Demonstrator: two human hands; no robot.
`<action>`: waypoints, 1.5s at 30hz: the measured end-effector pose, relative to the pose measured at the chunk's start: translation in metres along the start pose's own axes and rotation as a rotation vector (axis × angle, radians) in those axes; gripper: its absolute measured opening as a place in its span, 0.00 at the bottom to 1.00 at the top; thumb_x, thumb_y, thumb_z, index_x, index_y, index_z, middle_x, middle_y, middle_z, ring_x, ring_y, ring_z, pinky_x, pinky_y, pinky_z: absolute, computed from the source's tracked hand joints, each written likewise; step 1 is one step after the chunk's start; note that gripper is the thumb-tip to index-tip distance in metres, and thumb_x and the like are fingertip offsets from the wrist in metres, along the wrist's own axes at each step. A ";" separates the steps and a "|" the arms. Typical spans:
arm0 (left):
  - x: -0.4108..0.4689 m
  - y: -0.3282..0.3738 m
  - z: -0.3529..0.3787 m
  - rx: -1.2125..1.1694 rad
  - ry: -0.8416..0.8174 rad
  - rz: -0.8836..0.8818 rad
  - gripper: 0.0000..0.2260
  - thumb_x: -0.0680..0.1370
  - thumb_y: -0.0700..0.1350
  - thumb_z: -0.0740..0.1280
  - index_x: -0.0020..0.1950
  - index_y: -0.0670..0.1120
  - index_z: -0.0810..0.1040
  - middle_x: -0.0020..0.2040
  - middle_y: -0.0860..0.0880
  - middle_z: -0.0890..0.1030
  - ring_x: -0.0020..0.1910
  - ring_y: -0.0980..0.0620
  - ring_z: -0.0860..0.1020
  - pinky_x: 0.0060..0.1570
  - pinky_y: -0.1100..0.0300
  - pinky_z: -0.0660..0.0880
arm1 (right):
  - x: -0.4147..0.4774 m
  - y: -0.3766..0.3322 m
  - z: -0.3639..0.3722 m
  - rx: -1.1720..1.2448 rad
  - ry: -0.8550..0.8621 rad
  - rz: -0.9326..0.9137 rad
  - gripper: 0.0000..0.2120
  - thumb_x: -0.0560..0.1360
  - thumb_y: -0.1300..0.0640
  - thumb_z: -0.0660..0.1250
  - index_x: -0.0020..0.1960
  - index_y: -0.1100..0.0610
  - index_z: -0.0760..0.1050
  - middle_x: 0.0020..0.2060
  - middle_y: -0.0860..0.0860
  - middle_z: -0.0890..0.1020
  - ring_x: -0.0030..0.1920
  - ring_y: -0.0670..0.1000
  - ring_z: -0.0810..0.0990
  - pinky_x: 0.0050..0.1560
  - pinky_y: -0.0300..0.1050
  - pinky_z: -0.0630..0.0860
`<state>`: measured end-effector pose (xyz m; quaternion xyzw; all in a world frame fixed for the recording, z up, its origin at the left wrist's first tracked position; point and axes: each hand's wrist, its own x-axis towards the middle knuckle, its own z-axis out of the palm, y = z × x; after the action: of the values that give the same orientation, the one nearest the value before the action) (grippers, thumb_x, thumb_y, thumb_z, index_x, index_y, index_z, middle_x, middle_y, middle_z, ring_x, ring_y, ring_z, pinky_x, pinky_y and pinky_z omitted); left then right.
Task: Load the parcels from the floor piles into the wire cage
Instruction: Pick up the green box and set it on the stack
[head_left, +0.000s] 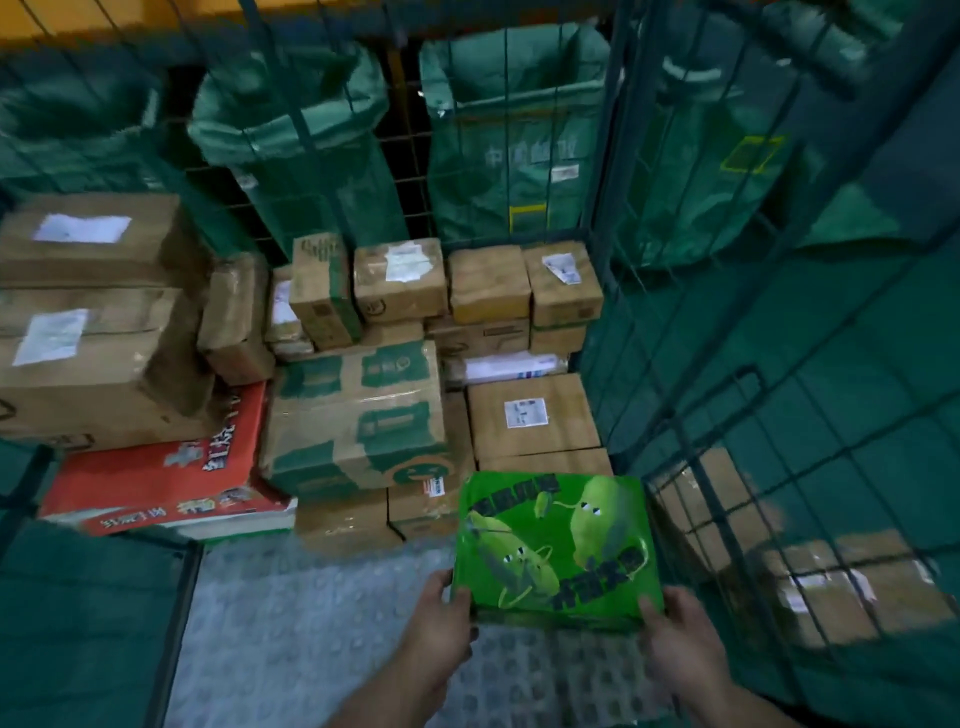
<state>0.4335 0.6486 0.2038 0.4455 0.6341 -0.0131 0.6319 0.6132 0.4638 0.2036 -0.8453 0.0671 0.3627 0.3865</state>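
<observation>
Head view: person's left hand (441, 618) and right hand (675, 634) set apart, each clamped on a near corner of the green parcel (556, 545). Parcel held flat, low over the wire cage (602, 171) floor, by the cage's right wall. Cartons (358, 415) fill the cage's rear. Two-corner grip likely keeps it level, ready to seat squarely against that stack.

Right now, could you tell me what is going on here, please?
A person grips a bright green parcel by its near corners with the left hand and right hand, holding it low at the front of the wire cage. Stacked cardboard boxes and a red box already sit inside, so loading is under way.
</observation>
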 end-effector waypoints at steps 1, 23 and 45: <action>0.014 0.007 0.012 -0.007 0.017 -0.002 0.06 0.86 0.46 0.56 0.61 0.53 0.71 0.41 0.43 0.78 0.34 0.47 0.73 0.33 0.58 0.67 | 0.020 -0.009 0.003 0.007 0.005 -0.004 0.04 0.79 0.60 0.70 0.49 0.57 0.75 0.43 0.61 0.83 0.36 0.54 0.79 0.40 0.42 0.73; 0.186 0.070 0.091 -0.254 0.183 -0.098 0.18 0.77 0.60 0.71 0.60 0.55 0.70 0.50 0.52 0.82 0.48 0.46 0.83 0.43 0.51 0.81 | 0.193 -0.044 0.156 0.178 -0.194 0.117 0.36 0.69 0.24 0.66 0.71 0.37 0.64 0.65 0.47 0.79 0.61 0.54 0.82 0.62 0.59 0.78; 0.248 0.101 0.059 -0.204 0.232 0.113 0.17 0.78 0.56 0.69 0.65 0.53 0.75 0.54 0.51 0.85 0.52 0.51 0.83 0.58 0.51 0.80 | 0.234 -0.113 0.204 -0.008 -0.237 -0.271 0.18 0.86 0.51 0.55 0.74 0.39 0.68 0.63 0.45 0.81 0.62 0.53 0.81 0.66 0.53 0.75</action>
<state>0.5875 0.8111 0.0451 0.4124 0.6750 0.1384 0.5960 0.7140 0.7243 0.0269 -0.7996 -0.0948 0.4046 0.4336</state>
